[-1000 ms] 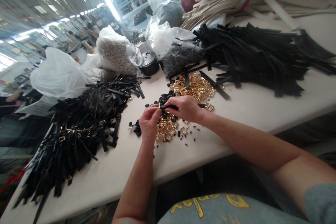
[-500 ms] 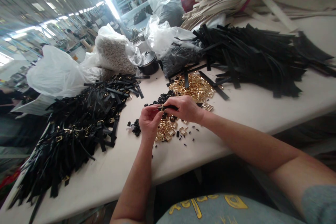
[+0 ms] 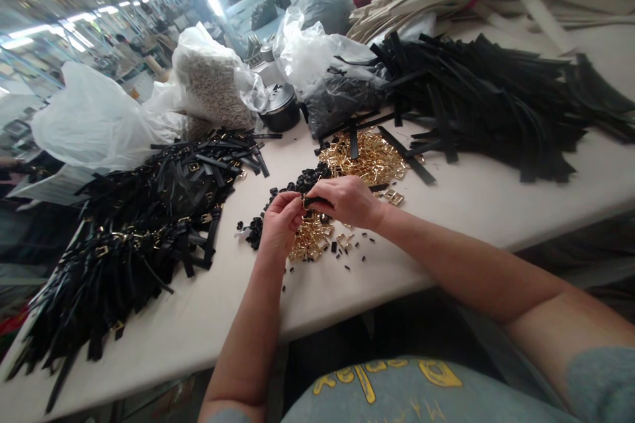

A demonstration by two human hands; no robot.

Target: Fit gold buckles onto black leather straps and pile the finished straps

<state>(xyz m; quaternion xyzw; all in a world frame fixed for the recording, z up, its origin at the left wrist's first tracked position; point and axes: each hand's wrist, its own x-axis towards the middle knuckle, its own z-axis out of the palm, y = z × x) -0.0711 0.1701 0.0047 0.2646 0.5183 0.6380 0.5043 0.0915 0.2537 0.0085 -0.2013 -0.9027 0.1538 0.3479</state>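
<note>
My right hand (image 3: pixel 350 203) is closed around a short black strap (image 3: pixel 318 201), whose tail comes out behind the knuckles. Thumb and fingertips of my left hand (image 3: pixel 280 221) are pinched together at the strap's front end, meeting the right fingertips. A bit of a gold buckle (image 3: pixel 304 197) shows between the two hands; the left fingers mostly hide it. Beneath the hands lie loose gold buckles (image 3: pixel 313 238), and a larger heap of gold buckles (image 3: pixel 367 157) is just beyond. Small black pieces (image 3: pixel 310 177) are piled beside them.
Finished-looking black straps with buckles (image 3: pixel 149 238) cover the table's left side. Black strips (image 3: pixel 476 99) are heaped at right, beige strips (image 3: pixel 421 0) behind. Plastic bags (image 3: pixel 208 73) and a black lidded pot (image 3: pixel 280 109) stand at the back. The table's front edge (image 3: pixel 397 291) is near my body.
The camera view has shifted slightly. My left fingers have closed in over the buckle, which shows less now. My right hand keeps hold of the strap.
</note>
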